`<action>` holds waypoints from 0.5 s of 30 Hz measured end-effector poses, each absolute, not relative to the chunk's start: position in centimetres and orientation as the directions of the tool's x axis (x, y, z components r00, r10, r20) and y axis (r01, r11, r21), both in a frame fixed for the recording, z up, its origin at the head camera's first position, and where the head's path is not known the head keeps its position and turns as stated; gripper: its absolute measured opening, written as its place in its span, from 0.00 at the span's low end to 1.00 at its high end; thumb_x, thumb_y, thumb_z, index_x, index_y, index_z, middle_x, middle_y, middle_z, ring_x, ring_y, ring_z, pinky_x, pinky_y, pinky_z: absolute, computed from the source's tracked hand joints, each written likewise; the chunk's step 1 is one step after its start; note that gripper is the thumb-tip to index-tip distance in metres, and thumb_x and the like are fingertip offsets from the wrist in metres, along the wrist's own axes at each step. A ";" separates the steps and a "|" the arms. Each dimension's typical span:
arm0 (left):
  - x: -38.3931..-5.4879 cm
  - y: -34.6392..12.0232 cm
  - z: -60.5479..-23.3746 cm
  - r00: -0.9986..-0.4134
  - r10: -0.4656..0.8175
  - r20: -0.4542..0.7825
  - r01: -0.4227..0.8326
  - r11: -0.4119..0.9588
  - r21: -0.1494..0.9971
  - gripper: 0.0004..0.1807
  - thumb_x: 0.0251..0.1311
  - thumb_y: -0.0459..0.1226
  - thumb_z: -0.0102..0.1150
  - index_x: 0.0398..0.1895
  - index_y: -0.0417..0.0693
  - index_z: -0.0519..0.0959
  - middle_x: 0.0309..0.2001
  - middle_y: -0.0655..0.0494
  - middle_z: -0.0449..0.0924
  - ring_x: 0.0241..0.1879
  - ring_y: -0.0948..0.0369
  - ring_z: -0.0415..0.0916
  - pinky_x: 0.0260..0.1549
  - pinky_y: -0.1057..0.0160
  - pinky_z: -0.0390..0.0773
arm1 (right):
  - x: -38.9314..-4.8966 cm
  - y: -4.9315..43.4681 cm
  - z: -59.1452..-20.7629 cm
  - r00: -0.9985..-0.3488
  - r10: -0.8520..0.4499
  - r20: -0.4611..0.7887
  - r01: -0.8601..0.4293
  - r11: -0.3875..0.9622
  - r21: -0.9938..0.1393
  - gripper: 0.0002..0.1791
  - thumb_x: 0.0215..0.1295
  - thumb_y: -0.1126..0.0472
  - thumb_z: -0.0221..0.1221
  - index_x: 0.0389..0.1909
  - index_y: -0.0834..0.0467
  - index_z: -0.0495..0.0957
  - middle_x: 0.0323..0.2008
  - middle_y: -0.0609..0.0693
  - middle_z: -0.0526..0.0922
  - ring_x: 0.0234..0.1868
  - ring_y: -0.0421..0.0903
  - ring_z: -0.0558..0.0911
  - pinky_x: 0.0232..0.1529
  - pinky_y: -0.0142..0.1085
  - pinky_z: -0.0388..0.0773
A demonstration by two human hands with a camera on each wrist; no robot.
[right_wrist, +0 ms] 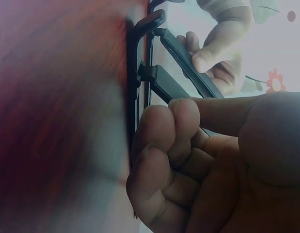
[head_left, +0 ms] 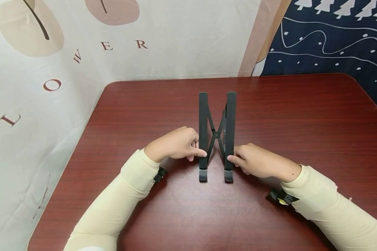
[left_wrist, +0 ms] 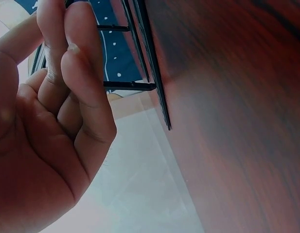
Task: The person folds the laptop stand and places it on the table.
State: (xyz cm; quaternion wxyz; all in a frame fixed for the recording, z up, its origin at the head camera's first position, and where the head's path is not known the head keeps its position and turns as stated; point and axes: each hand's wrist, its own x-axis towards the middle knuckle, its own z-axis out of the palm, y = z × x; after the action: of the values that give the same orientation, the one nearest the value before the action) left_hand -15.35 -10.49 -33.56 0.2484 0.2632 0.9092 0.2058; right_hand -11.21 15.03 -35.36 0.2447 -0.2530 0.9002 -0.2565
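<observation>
A black folding laptop stand (head_left: pixel 216 135) stands on the table, its two long arms nearly parallel and joined by an X-shaped brace. My left hand (head_left: pixel 180 143) pinches the left arm (head_left: pixel 202 122) near its front end, thumb on top and fingers curled underneath. On the other side, my right hand (head_left: pixel 257 160) grips the right arm (head_left: pixel 230 118) at about the same height. Small upturned lips (head_left: pixel 203 176) finish the front ends. The right wrist view shows the sloping arms raised above the base bars (right_wrist: pixel 132 102), with the left hand (right_wrist: pixel 222 68) beyond.
The dark red wooden table (head_left: pixel 163 216) has rounded far corners. A pale printed cloth (head_left: pixel 176 42) hangs behind and at the left; a navy cloth (head_left: pixel 330 45) with white trees hangs at the right. Black straps (head_left: pixel 159 175) sit at both wrists.
</observation>
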 end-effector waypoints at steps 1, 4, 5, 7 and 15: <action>-15.3 -10.5 -33.6 -0.738 0.581 -0.343 0.377 0.776 0.505 0.20 0.59 0.51 0.68 0.14 0.53 0.79 0.14 0.58 0.83 0.17 0.64 0.73 0.22 0.68 0.67 | -11.2 15.0 -35.4 -0.752 -0.581 -0.310 -0.329 0.740 -0.587 0.18 0.77 0.55 0.51 0.24 0.56 0.73 0.13 0.43 0.72 0.16 0.38 0.71 0.23 0.33 0.70; -15.3 -10.5 -33.6 -0.738 0.581 -0.343 0.376 0.776 0.507 0.20 0.59 0.52 0.68 0.15 0.53 0.80 0.14 0.58 0.83 0.17 0.64 0.73 0.22 0.68 0.67 | -11.2 14.9 -35.3 -0.752 -0.583 -0.308 -0.330 0.737 -0.590 0.18 0.77 0.56 0.51 0.24 0.56 0.73 0.13 0.43 0.72 0.16 0.38 0.71 0.23 0.33 0.70; -15.3 -10.5 -33.5 -0.738 0.581 -0.344 0.374 0.776 0.508 0.20 0.59 0.52 0.68 0.15 0.53 0.80 0.14 0.58 0.83 0.17 0.64 0.73 0.22 0.68 0.67 | -11.1 14.9 -35.3 -0.751 -0.584 -0.307 -0.330 0.735 -0.592 0.18 0.77 0.55 0.51 0.24 0.56 0.73 0.13 0.43 0.72 0.16 0.38 0.71 0.23 0.33 0.70; -15.3 -10.5 -33.5 -0.738 0.580 -0.343 0.372 0.775 0.510 0.20 0.59 0.51 0.68 0.15 0.53 0.80 0.15 0.57 0.83 0.17 0.64 0.73 0.22 0.68 0.67 | -11.1 14.8 -35.3 -0.751 -0.586 -0.305 -0.329 0.733 -0.596 0.18 0.77 0.55 0.51 0.24 0.56 0.73 0.12 0.43 0.72 0.15 0.38 0.72 0.23 0.33 0.70; -15.3 -10.5 -33.5 -0.736 0.581 -0.346 0.366 0.773 0.519 0.19 0.59 0.51 0.68 0.16 0.53 0.80 0.15 0.57 0.83 0.16 0.64 0.72 0.21 0.68 0.66 | -11.0 14.7 -35.4 -0.751 -0.588 -0.302 -0.321 0.724 -0.611 0.18 0.77 0.56 0.50 0.24 0.55 0.73 0.13 0.43 0.72 0.15 0.38 0.72 0.23 0.33 0.70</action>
State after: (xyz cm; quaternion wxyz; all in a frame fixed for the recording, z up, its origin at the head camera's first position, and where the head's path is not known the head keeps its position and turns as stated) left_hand -15.26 -10.50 -33.52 0.2524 0.2609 0.9070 0.2136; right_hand -11.05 14.68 -35.43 0.2455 -0.2537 0.8953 -0.2717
